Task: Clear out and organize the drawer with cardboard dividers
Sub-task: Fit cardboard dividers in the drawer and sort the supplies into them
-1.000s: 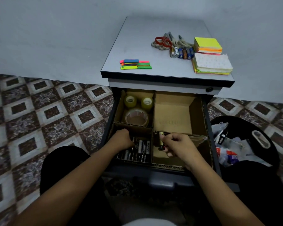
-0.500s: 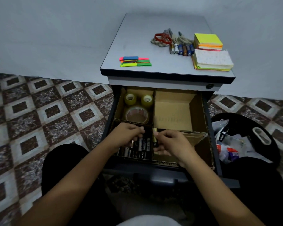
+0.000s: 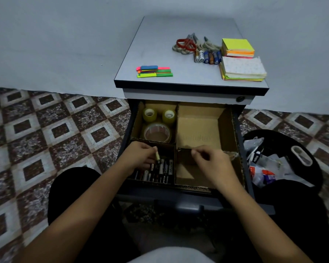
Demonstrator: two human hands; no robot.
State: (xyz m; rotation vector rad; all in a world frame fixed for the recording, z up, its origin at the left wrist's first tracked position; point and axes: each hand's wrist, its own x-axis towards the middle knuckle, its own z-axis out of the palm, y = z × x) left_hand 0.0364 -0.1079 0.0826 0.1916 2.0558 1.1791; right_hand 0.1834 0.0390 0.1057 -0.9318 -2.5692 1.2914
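The open drawer is split by cardboard dividers into compartments. Tape rolls fill the back-left one. The back-right compartment shows bare cardboard. Several batteries lie side by side in the front-left one. My left hand hovers over them and pinches one battery upright at its fingertips. My right hand hangs over the front-right compartment with loosely curled fingers and holds nothing that I can see.
On the cabinet top lie coloured page flags, red scissors on rope, several batteries, sticky notes and a note pad. A black bin of rubbish stands right of the drawer. My knees flank the drawer front.
The battery passed from my right hand to my left hand, which now holds it over the battery compartment. My right hand drew back to the right, empty.
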